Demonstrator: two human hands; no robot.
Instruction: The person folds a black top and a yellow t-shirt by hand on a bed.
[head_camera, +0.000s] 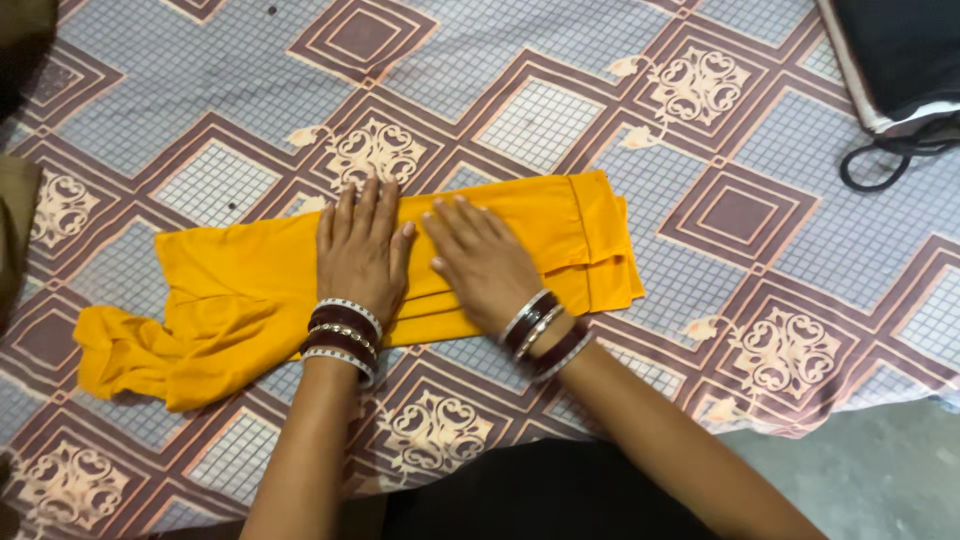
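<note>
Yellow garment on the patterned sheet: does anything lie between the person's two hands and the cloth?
Nothing visible does. The left hand and the right hand both lie flat, palms down, directly on the yellow garment, side by side near its middle.

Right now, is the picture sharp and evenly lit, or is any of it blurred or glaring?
Head view: soft, even light with no glare; the yellow garment and both flat hands, left hand and right hand, look sharp, casting only faint shadows; the patterned sheet is clear; the corners darken slightly.
</note>
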